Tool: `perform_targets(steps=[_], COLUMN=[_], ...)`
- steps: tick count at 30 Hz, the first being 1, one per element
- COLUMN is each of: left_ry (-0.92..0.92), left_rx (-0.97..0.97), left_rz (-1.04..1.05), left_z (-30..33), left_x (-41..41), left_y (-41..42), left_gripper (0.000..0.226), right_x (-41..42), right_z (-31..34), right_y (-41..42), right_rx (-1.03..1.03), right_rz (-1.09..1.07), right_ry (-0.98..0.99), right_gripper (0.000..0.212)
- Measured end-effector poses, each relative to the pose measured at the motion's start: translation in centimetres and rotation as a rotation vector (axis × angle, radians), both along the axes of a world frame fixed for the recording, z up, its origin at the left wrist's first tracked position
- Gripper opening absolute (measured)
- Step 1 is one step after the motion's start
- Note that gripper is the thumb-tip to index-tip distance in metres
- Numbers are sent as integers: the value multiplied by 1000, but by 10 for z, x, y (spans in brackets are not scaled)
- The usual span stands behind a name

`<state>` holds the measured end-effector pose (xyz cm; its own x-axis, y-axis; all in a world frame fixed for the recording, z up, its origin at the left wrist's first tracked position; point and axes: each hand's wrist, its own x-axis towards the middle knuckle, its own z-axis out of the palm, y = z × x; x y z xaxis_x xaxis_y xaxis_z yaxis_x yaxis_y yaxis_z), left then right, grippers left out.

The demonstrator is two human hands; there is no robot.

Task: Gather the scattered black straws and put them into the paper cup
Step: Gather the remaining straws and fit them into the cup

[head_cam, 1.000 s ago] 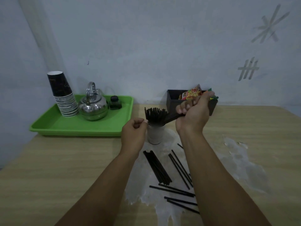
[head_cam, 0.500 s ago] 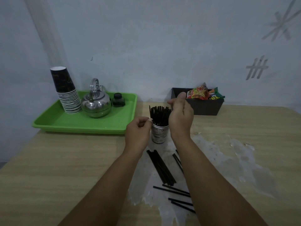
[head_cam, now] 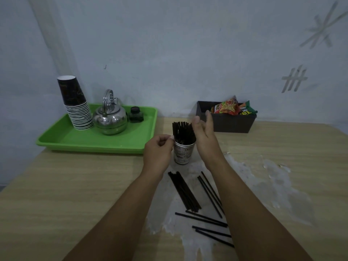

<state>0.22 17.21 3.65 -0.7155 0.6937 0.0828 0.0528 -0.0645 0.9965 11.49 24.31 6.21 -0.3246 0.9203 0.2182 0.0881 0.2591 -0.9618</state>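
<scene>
A printed paper cup (head_cam: 182, 154) stands on the wooden table (head_cam: 75, 185) with several black straws (head_cam: 182, 131) upright in it. My left hand (head_cam: 158, 151) is curled at the cup's left side, thumb and forefinger pinched at the rim. Just right of the standing straws is my right hand (head_cam: 205, 136), fingers spread and holding nothing. Several loose black straws (head_cam: 185, 192) lie on the table in front of the cup, some in a tight bundle, others (head_cam: 207, 220) scattered nearer me and partly hidden by my right forearm.
A green tray (head_cam: 143, 129) at the back left carries a stack of dark paper cups (head_cam: 76, 104), a steel kettle (head_cam: 111, 117) and a small dark bottle (head_cam: 136, 114). A black box (head_cam: 231, 124) of snack packets sits behind the cup. White patches (head_cam: 269, 187) mark the tabletop.
My right hand has let go of the bundle of straws, which now stands in the cup, and has opened beside it. The left hand has stayed at the cup's rim.
</scene>
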Motion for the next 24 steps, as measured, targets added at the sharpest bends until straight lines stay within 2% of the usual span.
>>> perform_targets(steps=[3, 5, 7, 9, 10, 14, 18, 21, 24], left_ry=[13, 23, 24, 10, 3, 28, 155, 300, 572], left_rx=[-14, -23, -39, -50, -53, -63, -103, -150, -230], left_rz=[1, -6, -15, -9, -8, -37, -66, -110, -120], left_z=[1, 1, 0, -2, -3, -7, -10, -15, -24], left_x=[1, 1, 0, 0, 1, 8, 17, 27, 34], left_y=[-2, -5, -10, -17, -22, -43, -61, -72, -82], left_gripper=[9, 10, 11, 10, 9, 9, 10, 10, 14], right_x=[11, 21, 32, 44, 51, 82, 105, 112, 109], right_z=[2, 0, -1, -3, -5, -13, -29, -43, -47], right_y=[-3, -7, -10, -12, -14, -25, -45, -62, -74], right_rx=[-1, 13, 8, 23, 48, 88, 144, 187, 248], right_rz=[-24, -82, -186, -290, -318, -308, -303, -262, -228], right_ry=[31, 61, 51, -17, -72, -390, -788, -1067, -1126], right_gripper=[104, 91, 68, 36, 28, 23, 25, 34, 31])
